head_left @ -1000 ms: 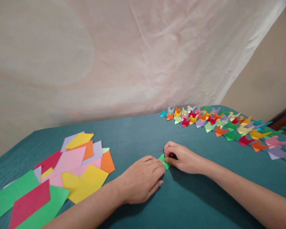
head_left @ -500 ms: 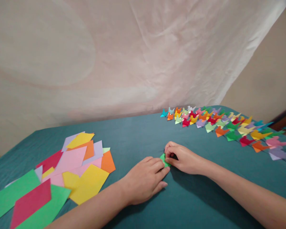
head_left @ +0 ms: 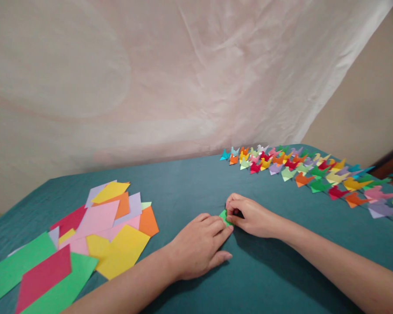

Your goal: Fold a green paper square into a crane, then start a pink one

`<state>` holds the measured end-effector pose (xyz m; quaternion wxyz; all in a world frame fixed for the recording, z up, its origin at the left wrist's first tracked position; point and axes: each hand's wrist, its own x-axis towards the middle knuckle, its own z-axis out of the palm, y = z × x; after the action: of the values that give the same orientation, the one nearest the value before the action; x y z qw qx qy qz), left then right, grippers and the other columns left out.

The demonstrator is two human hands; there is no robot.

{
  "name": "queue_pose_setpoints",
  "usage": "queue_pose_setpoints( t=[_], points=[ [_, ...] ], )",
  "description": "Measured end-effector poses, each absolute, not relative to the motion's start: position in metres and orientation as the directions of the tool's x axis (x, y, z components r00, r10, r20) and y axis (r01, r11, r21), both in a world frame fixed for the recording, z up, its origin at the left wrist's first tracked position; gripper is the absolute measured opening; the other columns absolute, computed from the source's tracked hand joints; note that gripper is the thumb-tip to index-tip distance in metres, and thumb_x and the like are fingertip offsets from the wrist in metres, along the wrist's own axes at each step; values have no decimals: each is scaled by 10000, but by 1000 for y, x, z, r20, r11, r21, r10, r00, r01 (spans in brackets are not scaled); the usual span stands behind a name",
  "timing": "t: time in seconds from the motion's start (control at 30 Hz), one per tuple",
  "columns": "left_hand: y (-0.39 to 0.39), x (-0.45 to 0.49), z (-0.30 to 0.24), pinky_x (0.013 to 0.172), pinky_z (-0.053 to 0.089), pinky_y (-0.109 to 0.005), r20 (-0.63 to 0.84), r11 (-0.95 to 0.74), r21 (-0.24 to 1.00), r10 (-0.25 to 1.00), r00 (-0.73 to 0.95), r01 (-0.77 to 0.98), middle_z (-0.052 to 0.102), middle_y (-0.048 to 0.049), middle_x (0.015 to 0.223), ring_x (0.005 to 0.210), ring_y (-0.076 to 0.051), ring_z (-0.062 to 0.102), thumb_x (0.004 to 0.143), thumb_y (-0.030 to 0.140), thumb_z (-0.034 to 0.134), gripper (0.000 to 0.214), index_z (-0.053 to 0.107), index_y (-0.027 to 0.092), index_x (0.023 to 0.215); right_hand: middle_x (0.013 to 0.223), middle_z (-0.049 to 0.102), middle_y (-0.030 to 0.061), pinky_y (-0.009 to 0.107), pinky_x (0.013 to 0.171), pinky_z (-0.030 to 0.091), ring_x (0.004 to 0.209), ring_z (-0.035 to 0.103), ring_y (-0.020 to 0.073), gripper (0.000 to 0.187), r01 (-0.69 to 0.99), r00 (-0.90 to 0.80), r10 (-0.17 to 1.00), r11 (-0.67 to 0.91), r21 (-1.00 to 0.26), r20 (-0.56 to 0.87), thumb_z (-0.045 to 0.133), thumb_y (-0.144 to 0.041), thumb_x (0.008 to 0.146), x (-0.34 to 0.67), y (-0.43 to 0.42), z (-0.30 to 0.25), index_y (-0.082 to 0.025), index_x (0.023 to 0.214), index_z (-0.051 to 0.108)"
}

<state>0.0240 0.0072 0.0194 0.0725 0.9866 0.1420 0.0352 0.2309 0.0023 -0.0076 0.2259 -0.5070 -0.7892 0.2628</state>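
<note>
A small folded piece of green paper [head_left: 224,216] lies on the teal cloth near the middle of the table, mostly hidden by fingers. My left hand [head_left: 201,246] rests flat with its fingers stretched out, the fingertips pressing on the paper's left and near side. Its thumb is spread apart on the cloth. From the right, my right hand [head_left: 249,216] pinches the paper's right side between thumb and curled forefinger. The exact fold under the fingers cannot be made out.
Loose paper sheets [head_left: 98,220] in several colours overlap in a pile on the left. Rows of folded paper birds [head_left: 319,186] stand at the back right and along the right side. A pale hanging cloth [head_left: 170,78] rises behind the teal-covered table [head_left: 180,183].
Both hands stay almost in place on the green paper. The left thumb and forefinger have shifted slightly, and a little less green shows between the hands.
</note>
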Motion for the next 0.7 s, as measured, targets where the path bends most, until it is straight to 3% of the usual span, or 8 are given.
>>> queue_pose_setpoints(
  t=[0.7],
  points=[
    [4, 27, 19, 947, 306, -373, 52, -943, 142, 310, 949, 300, 564, -89, 1077, 1050, -226, 490, 908, 445, 395, 410, 485, 163, 1192, 827, 534, 19, 272, 686, 384, 753, 507, 143, 83, 717, -387, 917, 365, -593, 97, 535, -102, 771, 231, 2, -9, -182, 749, 524]
  ],
)
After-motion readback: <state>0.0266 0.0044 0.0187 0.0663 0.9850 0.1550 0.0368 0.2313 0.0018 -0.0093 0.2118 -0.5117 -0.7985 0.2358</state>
